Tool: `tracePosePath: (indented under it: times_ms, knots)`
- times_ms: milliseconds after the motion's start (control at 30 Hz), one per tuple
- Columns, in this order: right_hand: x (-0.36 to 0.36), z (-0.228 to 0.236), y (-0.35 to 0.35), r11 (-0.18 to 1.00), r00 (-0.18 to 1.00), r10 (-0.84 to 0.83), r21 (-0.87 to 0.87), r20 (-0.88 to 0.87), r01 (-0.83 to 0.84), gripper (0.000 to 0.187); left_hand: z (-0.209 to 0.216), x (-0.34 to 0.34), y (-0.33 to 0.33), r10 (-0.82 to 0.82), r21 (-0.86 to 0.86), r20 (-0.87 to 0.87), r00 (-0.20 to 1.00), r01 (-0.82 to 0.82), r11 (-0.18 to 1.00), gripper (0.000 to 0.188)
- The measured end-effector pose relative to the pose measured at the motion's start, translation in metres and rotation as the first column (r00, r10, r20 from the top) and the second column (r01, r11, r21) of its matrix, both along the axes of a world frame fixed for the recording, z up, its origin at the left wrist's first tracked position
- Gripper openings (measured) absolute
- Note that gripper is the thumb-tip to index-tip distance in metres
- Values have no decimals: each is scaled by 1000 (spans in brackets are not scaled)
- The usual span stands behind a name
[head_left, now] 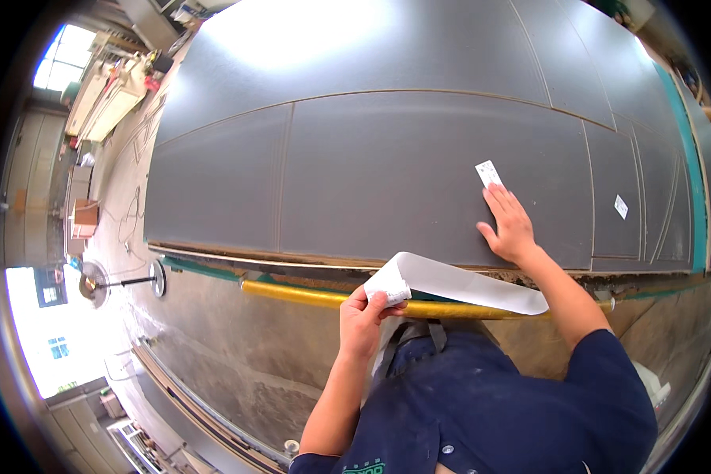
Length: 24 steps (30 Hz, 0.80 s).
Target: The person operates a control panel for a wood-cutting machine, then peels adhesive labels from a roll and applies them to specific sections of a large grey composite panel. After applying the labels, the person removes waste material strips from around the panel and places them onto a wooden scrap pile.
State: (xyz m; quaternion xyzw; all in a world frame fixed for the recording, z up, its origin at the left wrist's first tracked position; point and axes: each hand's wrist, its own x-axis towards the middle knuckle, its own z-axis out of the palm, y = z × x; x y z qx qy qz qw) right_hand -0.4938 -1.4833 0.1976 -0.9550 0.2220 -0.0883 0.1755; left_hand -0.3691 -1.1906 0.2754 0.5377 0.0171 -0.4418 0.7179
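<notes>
My right hand (509,225) lies flat on a large dark grey board (387,174), fingers stretched toward a small white label (488,172) that its fingertips press onto the surface. My left hand (363,316) is held near my chest, shut on a strip of white label backing paper (458,284) that curls out to the right. A second small white label (621,206) sits stuck on the board farther right.
The board is cut into several panels by thin grooves. A yellow rail (300,295) runs along the table's near edge. A round stand (95,283) rests on the concrete floor at left, and shelves with boxes (83,217) line the far left wall.
</notes>
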Motion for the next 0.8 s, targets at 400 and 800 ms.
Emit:
tracePosePath:
  times_ms: [400, 800]
  knots:
    - [107, 112, 195, 732, 704, 540, 155, 462, -663, 34, 8, 38, 87, 144, -24, -24, 989, -145, 989, 22]
    - [285, 105, 405, 414, 874, 411, 801, 259, -432, 15, 4, 177, 306, 226, -169, 27, 974, -218, 961, 25]
